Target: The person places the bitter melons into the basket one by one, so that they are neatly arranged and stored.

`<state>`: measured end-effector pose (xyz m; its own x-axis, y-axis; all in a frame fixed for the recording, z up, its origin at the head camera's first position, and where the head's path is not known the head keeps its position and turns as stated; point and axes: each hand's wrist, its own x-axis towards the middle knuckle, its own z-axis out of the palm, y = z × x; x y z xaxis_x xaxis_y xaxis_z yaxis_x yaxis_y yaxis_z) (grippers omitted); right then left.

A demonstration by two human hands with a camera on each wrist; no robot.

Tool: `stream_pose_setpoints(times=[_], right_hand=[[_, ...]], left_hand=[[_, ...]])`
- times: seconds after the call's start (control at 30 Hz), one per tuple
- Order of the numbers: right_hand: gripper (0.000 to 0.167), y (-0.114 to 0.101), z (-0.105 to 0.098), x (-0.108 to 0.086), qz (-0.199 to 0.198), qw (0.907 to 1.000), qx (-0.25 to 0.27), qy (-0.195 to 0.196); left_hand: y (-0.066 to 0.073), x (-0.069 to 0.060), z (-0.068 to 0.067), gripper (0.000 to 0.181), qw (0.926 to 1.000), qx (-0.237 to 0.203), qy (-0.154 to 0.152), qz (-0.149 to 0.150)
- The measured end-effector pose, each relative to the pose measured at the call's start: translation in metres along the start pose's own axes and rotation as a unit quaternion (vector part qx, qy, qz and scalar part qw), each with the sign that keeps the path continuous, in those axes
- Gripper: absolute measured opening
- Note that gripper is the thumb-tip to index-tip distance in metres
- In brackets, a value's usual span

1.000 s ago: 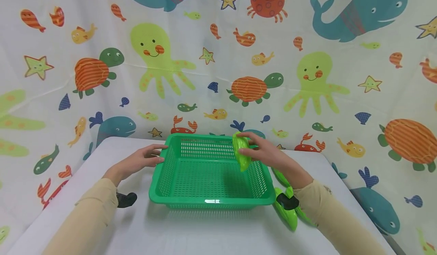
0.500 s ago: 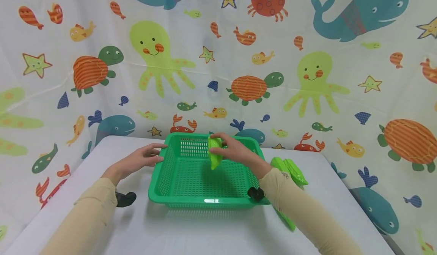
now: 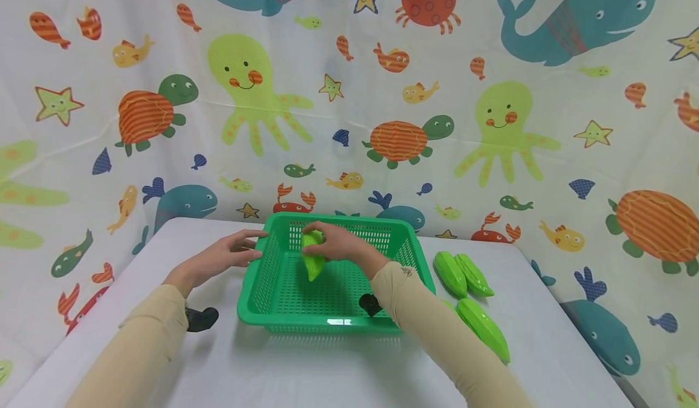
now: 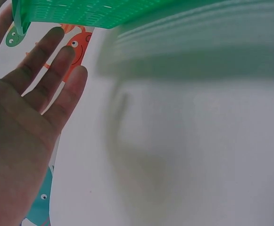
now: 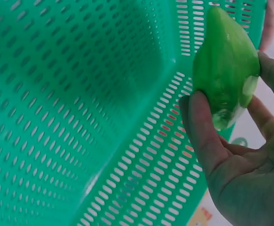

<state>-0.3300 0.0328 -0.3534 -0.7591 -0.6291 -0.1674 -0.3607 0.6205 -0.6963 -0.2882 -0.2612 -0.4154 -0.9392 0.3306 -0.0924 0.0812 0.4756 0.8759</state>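
A green plastic basket (image 3: 338,322) with slotted walls stands on the white table. My right hand (image 3: 340,242) grips a glossy light-green, ridged, pointed fruit or vegetable (image 3: 312,256) above the basket's left half. The right wrist view shows the thumb on one side of this green pointed fruit (image 5: 226,70) and fingers on the other, with its pointed end away from the palm. At the basket's left rim, my left hand (image 3: 229,253) rests its fingertips, fingers mostly straight. In the left wrist view the left hand (image 4: 28,108) has several fingers extended below the basket (image 4: 75,12).
Right of the basket lie several similar green pieces: one (image 3: 450,274) beside another (image 3: 474,274), and a longer one (image 3: 483,329) nearer, with a further one partly behind the right sleeve (image 3: 431,323). A sea-animal print curtain (image 3: 349,104) hangs behind the table (image 3: 306,371).
My right hand has carried the green pointed fruit leftward from the basket's right side to its left half, slightly lower. Green pieces at right are more exposed. The left hand stays put.
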Motion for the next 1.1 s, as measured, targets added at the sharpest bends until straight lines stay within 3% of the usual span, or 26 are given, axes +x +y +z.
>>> stream_pose_setpoints(times=[0.57, 1.1], right_hand=[[0.053, -0.009, 0.034, 0.033, 0.034, 0.9978, -0.055, -0.016], [0.054, -0.005, 0.048, 0.047, 0.054, 0.9972, -0.031, -0.042]], left_hand=[[0.003, -0.001, 0.001, 0.066, 1.0, 0.001, 0.002, -0.009], [-0.001, -0.001, 0.001, 0.065, 0.9999, 0.008, 0.004, -0.006]])
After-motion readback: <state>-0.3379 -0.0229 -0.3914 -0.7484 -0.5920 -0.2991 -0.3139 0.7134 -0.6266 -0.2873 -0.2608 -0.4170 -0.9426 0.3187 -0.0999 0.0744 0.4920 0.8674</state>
